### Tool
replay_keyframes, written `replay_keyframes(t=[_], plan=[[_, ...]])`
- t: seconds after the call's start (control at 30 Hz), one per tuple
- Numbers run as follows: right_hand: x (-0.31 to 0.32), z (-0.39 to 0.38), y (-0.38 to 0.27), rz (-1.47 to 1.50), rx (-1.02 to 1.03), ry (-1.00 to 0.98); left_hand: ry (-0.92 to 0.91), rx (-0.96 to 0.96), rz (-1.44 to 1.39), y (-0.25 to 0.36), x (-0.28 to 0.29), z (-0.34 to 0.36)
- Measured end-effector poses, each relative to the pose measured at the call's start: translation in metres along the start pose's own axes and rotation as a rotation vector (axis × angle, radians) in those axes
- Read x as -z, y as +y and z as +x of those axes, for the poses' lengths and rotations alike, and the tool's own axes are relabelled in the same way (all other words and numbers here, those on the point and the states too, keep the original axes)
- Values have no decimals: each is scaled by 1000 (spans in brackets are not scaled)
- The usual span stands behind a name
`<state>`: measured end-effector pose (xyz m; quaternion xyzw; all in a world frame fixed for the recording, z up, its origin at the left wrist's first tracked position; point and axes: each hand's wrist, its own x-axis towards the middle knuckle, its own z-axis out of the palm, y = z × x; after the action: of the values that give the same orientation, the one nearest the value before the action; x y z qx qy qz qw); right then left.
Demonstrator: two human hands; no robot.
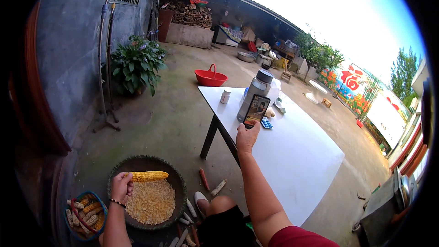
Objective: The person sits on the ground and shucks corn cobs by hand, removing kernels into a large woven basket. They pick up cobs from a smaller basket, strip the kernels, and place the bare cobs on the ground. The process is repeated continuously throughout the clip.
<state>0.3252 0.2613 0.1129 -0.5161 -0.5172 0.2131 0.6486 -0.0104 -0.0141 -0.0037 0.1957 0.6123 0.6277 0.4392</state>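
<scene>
The left hand [120, 188] has its fingers closed on the left end of a yellow corn cob [150, 176], which lies almost level above a dark round basin [179, 191]. Inside the basin there are many loose corn kernels [151, 203], and the cob hides a part of them. The right hand [247, 138] grips the lower end of a phone [256, 110] between its fingers, and the screen of the phone is lit. The phone is held up over a white tabletop [302, 164], in front of a tall bottle [249, 95] with a dark cap, so it covers a part of this bottle. The right forearm passes over the near edge of the tabletop.

On the tabletop, a small white bottle [225, 96] stands to the left of the tall one, and a blue blister pack [266, 123] lies just beside the phone. To the left of the basin stands a blue-rimmed basket [104, 214], filled with cobs. On the ground, between the basin and the tabletop, lie a reddish bare cob [204, 179] and a pale cob [218, 187]; a shoe [201, 204] is near them. Farther away are a red basket [211, 81] and a leafy plant [137, 66] by the grey wall [68, 55].
</scene>
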Motion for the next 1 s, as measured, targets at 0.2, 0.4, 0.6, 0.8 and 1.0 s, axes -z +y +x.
replay_keyframes(t=[0.2, 0.4, 0.6, 0.8, 1.0], plan=[[-7, 26, 5, -224, 182, 73, 12, 4, 23, 3, 0, 1], [-20, 21, -29, -148, 435, 19, 17, -21, -4, 7, 2, 0], [-51, -71, -51, -108, 594, -673, -11, -10, -29, 10, 6, 1], [-91, -188, -35, -88, 488, -1233, -71, 83, -233, 12, 5, -2], [-116, -208, -5, 249, -171, -1066, -101, 210, -411, 11, 11, -5]])
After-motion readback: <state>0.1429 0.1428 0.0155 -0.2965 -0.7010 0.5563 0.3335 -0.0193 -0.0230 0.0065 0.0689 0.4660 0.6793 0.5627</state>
